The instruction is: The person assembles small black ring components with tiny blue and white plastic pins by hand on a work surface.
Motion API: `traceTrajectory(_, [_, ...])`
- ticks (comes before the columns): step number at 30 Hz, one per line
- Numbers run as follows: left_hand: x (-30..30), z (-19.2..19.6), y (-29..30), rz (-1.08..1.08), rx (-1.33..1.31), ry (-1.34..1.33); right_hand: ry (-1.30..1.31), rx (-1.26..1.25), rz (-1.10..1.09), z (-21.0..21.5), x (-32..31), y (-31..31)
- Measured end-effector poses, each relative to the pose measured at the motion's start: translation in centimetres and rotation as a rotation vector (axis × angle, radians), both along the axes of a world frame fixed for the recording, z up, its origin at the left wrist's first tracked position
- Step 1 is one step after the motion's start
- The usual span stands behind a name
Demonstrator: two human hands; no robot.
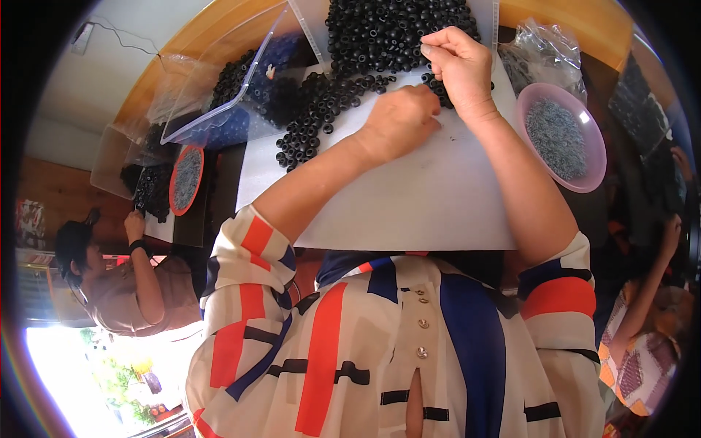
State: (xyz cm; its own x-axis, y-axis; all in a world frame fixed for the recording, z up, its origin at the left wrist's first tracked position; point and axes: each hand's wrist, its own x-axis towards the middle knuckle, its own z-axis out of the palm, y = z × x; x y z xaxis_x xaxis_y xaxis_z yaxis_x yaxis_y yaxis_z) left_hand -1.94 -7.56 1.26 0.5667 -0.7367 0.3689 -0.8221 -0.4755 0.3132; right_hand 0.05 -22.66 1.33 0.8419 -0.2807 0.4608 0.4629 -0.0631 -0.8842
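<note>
We look down on a heap of round, hollow black beads [372,36] at twelve o'clock, trailing toward eleven across a flat white board [409,193]; fine marks on the pale strip [309,36] beside it are too small for us to read; our right hand [461,69], at one, narrows to a pinch and blocks part of the heap; whether it grips a bead, we cannot tell; our left hand [401,124] curls nearby, fingertips hidden, contents unclear; a clear plastic box [207,115] stands between ten and eleven; at two, a pink plastic bowl [595,157] of grey-blue bits neighbours a crumpled transparent bag [556,51]; between eight and nine, we see a brown-clad person [146,292].
</note>
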Motion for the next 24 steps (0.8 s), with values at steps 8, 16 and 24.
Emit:
traceTrajectory(8, [2.8,-1.7,0.9,0.155,-0.179,0.239,-0.008,-0.005,-0.001,0.4,0.0,0.0])
traceTrajectory(16, [4.1,3.2,3.6,0.022,-0.738,1.396,0.146,-0.104,0.369,2.1,-1.2,-0.1])
traceTrajectory(24, [5.0,3.0,3.1,-0.078,-0.907,1.573,0.123,-0.148,0.384,2.4,-1.0,-0.5])
